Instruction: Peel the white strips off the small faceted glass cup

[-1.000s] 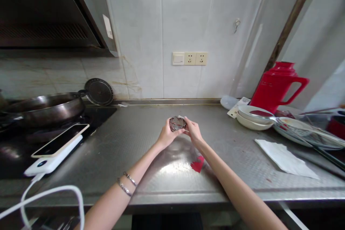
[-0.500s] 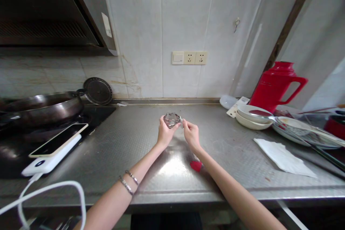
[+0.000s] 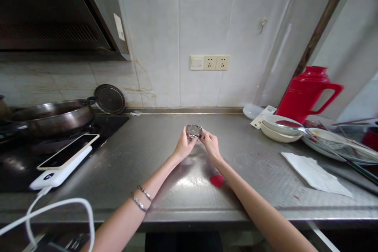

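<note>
A small round glass dish with a dark patterned rim is held up over the middle of the steel counter. My left hand grips its left side, thumb at the front. At its right edge, the fingers of my right hand are pinched together; whether they hold the rim or something small there is too tiny to tell. A red object lies on the counter beneath my right forearm, partly hidden by it.
Left, a pan sits on the stove near a phone on a white power bank with a cable. Right are stacked bowls, a red thermos, plates with utensils and a white napkin.
The dish and both hands have shifted slightly right in view. My right fingers are now closer against the dish's edge, and the pale bit seen between them is less visible.
</note>
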